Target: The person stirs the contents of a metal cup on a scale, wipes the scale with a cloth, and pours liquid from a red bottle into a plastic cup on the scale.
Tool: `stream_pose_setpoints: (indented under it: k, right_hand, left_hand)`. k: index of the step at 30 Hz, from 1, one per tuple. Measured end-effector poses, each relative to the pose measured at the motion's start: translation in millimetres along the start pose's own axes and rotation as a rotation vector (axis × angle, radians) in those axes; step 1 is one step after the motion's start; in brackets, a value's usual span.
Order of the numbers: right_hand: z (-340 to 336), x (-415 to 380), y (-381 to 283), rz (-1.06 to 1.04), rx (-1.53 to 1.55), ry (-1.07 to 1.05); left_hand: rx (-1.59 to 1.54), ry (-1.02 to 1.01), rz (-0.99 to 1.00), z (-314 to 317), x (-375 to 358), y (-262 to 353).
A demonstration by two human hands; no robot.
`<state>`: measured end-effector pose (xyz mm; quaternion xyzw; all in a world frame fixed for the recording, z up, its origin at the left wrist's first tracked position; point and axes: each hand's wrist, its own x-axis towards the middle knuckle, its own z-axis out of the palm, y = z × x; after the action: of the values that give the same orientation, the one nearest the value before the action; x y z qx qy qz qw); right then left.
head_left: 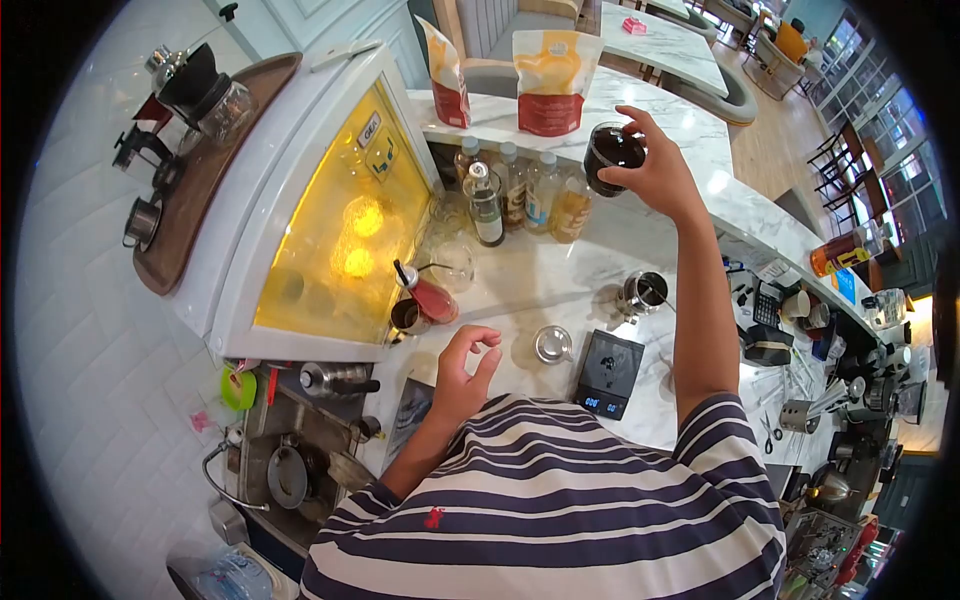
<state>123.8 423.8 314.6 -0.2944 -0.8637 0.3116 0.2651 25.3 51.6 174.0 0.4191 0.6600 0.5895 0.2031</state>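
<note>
My right hand (650,165) reaches out to the raised counter ledge, its fingers round a glass of dark liquid (612,158). Low over the worktop, my left hand (466,375) is half curled with thumb and fingers apart, holding nothing. Beyond it stand a red squeeze bottle (432,298) and a metal cup (408,316). A small glass dish (552,344) lies between my hands, left of a black digital scale (608,375). A metal pitcher (644,292) with a spoon in it stands behind the scale.
Several bottles (486,205) stand below the ledge, which bears two red and white pouches (556,85). At left are a yellow-fronted white cabinet (345,220) with a brown tray (215,170) on top, and a sink (262,455). Scissors (772,430) and utensils lie at right.
</note>
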Motion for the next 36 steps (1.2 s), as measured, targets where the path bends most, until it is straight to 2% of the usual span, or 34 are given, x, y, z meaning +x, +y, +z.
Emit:
stream_pose_setpoints:
  k: [7, 12, 15, 20, 26, 29, 32, 35, 36]
  right_hand:
    - [-2, 54, 30, 0.011, -0.051, -0.014]
    - [3, 74, 58, 0.022, -0.058, -0.049]
    - [3, 78, 60, 0.045, -0.061, -0.08]
    - [7, 78, 68, 0.021, -0.029, -0.087]
    - [12, 79, 77, 0.013, -0.034, -0.054]
    - [16, 80, 81, -0.011, -0.044, -0.014]
    - [19, 80, 76, 0.043, -0.01, -0.055]
    - [24, 76, 75, -0.127, -0.218, 0.134]
    - [17, 80, 66, -0.177, -0.13, 0.137]
  left_hand:
    - [0.083, 0.19, 0.329, -9, 33, 27]
    - [0.093, 0.265, 0.418, -36, 62, 54]
    - [0.322, 0.226, 0.513, -61, 82, 62]
    - [0.454, 0.141, 0.521, -67, 118, 93]
    - [0.589, 0.095, 0.642, -66, 165, 132]
    - [0.626, 0.08, 0.677, -72, 202, 148]
    - [0.657, 0.155, 0.713, -74, 261, 168]
    - [0.757, 0.185, 0.784, -88, 333, 182]
    - [0.821, 0.143, 0.766, -98, 358, 181]
